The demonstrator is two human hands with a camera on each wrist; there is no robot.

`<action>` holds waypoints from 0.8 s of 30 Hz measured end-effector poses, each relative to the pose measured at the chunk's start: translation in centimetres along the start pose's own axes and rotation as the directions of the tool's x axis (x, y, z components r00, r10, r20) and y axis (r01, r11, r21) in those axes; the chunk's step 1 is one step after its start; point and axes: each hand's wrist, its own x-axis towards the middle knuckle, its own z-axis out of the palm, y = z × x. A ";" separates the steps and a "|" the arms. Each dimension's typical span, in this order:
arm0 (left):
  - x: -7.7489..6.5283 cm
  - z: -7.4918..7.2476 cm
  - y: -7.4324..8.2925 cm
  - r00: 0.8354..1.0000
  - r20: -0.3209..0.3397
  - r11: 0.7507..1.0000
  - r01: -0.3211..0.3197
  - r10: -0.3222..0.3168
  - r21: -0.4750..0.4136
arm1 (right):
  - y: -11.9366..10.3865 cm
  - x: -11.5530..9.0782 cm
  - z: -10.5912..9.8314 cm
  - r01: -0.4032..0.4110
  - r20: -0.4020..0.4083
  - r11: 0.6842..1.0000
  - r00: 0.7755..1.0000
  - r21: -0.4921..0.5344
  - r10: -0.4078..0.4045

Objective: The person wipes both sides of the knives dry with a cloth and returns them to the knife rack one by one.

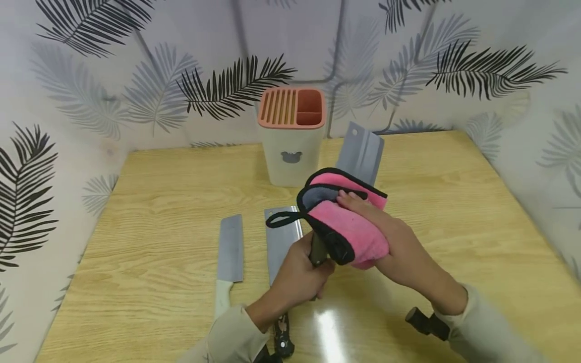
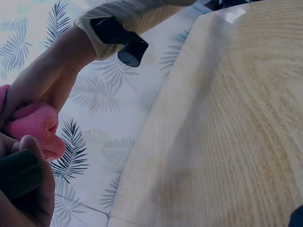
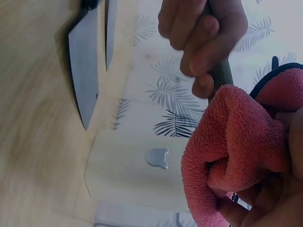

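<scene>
My left hand (image 1: 297,275) grips the dark green handle (image 2: 19,175) of a cleaver (image 1: 360,154), raised over the table with its blade pointing away and slightly right. In my right hand (image 1: 401,247) is a pink cloth (image 1: 349,227) with black edging and a grey inner side, folded over the lower part of that blade. The fingers of this hand curl round the bunched cloth in the right wrist view, and the cloth hides the blade's base. A black loop on the cloth hangs out to the left, over a second cleaver (image 1: 281,242) lying on the table.
A white-handled knife (image 1: 231,247) lies left of the second cleaver on the wooden table (image 1: 159,201). Behind them stands a cream knife holder (image 1: 292,156) with an orange slotted top. Leaf-patterned sheeting (image 1: 290,40) rises at the back and sides.
</scene>
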 end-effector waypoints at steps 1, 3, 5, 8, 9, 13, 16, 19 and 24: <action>-0.1 0.0 0.1 1.000 0.005 1.000 0.017 -0.017 0.000 | 0.1 0.2 -0.2 -0.013 -0.003 1.000 1.000 0.022 0.013; -0.2 0.0 0.2 0.999 0.011 0.999 0.042 -0.042 0.017 | 0.4 0.5 -0.7 -0.025 -0.007 0.997 1.000 0.071 0.025; -0.3 0.1 0.3 0.998 0.014 0.998 0.058 -0.058 0.028 | 0.7 0.8 -1.1 -0.034 -0.014 0.996 0.999 0.087 0.036; -0.6 0.4 0.4 0.997 0.032 0.998 0.065 -0.066 0.021 | 1.5 1.2 -1.7 -0.039 -0.039 0.996 0.998 0.082 0.043; -0.7 0.5 0.4 0.997 0.038 0.998 0.067 -0.068 0.014 | 1.8 1.3 -1.9 -0.037 -0.052 0.996 0.998 0.084 0.042; -1.0 0.9 0.4 0.995 0.064 0.997 0.081 -0.081 0.004 | 3.6 1.7 -3.0 -0.114 -0.094 0.989 0.988 0.095 0.123; -1.0 1.1 0.1 0.994 0.064 0.996 0.084 -0.084 0.009 | 5.5 2.0 -3.7 -0.220 -0.129 0.969 0.964 0.108 0.233; -1.0 1.4 -0.2 0.994 0.056 0.995 0.099 -0.098 -0.014 | 7.5 2.6 -3.9 -0.319 -0.221 0.925 0.906 0.205 0.361; -0.7 1.7 0.1 0.990 0.073 0.976 0.135 -0.124 -0.171 | 8.7 3.2 -4.7 -0.223 -0.426 0.653 0.601 0.723 0.676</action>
